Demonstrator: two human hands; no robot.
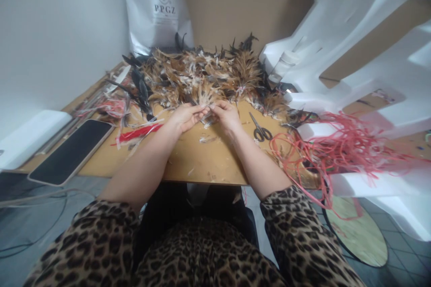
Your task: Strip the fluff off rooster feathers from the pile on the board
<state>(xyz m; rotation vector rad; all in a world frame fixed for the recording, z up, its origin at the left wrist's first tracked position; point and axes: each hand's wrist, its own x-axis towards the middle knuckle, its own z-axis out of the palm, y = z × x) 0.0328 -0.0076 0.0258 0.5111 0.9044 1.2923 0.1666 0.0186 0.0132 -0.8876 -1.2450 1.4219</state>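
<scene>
My left hand (pixel 186 116) and my right hand (pixel 225 115) meet at the near edge of a large heap of brown, white and black feathers (pixel 202 65). Between my fingertips is the pale base of a small bunch of brown feathers (pixel 204 95), fanning away from me. The fingers of both hands are pinched closed on it. Whether a thread or string is there too is too small to tell. Scissors (pixel 260 129) with black handles lie on the table to the right of my right hand.
Red strips (pixel 139 132) and a phone (pixel 72 150) lie left on the wooden table (pixel 205 163). A tangle of pink-red string (pixel 340 148) hangs over white foam pieces (pixel 363 184) at right. A clear bottle (pixel 283 67) leans behind. A white bag (pixel 158 13) stands at the back.
</scene>
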